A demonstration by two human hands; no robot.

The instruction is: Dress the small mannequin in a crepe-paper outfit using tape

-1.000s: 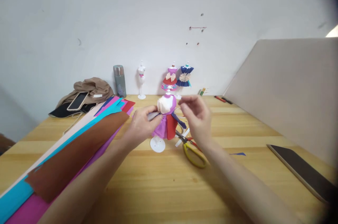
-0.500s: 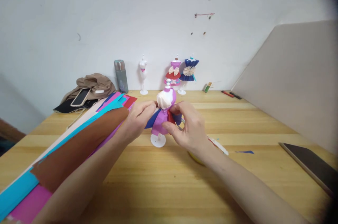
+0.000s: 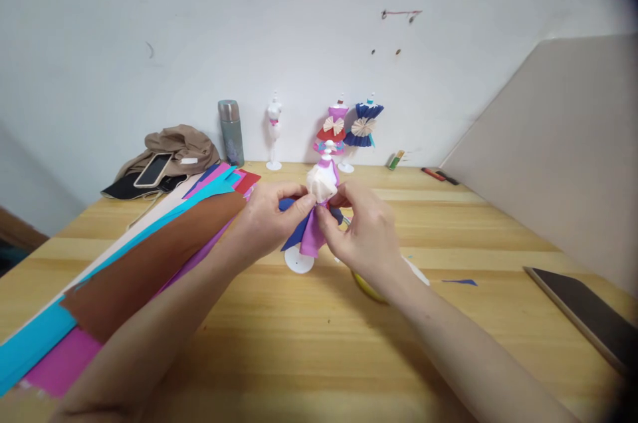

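Observation:
A small white dress form stands on its round base between my hands. Cream and purple crepe paper covers its chest, and a paper skirt of purple and dark blue pieces hangs from the waist. My left hand pinches the waist of the paper dress from the left, thumb at its front. From the right, my right hand pinches the same waist between thumb and fingers. Behind my right wrist, a yellow-edged round item and a white strip are partly covered.
Long crepe paper sheets lie along the left. Further back are a phone, brown cloth, a flask, a bare dress form and two dressed forms. A dark tablet-like slab lies at right.
My left thumb has come round onto the front of the waist. The dress form's upper part has shifted slightly right, and the red piece by my right hand is no longer visible.

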